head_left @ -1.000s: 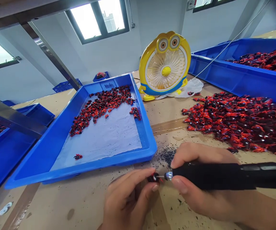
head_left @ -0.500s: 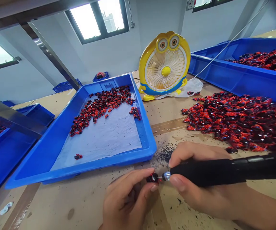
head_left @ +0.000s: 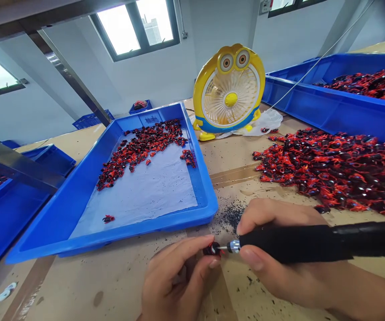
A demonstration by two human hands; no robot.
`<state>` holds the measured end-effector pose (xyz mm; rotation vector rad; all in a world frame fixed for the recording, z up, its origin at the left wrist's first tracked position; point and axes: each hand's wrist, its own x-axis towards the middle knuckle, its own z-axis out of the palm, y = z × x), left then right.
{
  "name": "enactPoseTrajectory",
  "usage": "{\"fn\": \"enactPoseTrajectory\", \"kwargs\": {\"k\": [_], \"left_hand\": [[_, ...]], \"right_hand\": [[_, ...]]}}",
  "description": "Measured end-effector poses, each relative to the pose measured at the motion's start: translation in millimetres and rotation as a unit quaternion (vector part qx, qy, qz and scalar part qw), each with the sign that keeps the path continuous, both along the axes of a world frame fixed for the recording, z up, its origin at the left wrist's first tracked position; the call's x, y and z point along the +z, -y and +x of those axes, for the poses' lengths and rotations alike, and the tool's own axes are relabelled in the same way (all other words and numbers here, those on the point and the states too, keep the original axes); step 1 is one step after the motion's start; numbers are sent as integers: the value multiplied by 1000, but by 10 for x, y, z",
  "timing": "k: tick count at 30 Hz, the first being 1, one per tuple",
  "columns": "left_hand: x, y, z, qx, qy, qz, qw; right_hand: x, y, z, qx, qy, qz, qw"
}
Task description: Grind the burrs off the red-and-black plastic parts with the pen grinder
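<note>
Red-black part (head_left: 211,248) pinched in left fingers (head_left: 192,246), chunky black tool (head_left: 296,243) gripped in right fingers (head_left: 255,257) (tip (head_left: 223,248) right up at part).

Daylight glares through the middle window (head_left: 135,30), whose panes wash out nearly white. The wall (head_left: 219,26) around it looks dimmer, grey-blue. Highlights glint on the metal post (head_left: 70,76) and the heap of parts (head_left: 339,171); soft shadow fills the hollow of the left hand (head_left: 167,274). The black tool (head_left: 296,243) loses surface detail. Wide-angle distortion tilts lines near the edges, and the top right corner is dark.
</note>
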<state>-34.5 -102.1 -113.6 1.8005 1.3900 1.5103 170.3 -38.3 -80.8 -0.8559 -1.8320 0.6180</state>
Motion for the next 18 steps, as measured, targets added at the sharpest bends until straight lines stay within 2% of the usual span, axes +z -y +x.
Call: {"fn": "enactPoseTrajectory", "kwargs": {"k": [12,18], "left_hand": [[-23,11,-18,9,-2,0,1000],[-49,22,4,31,26,5,999]], "right_hand": [[32,31,21,-3,-5,-21,1000],[-2,64,13,9,-16,-17,1000]]}}
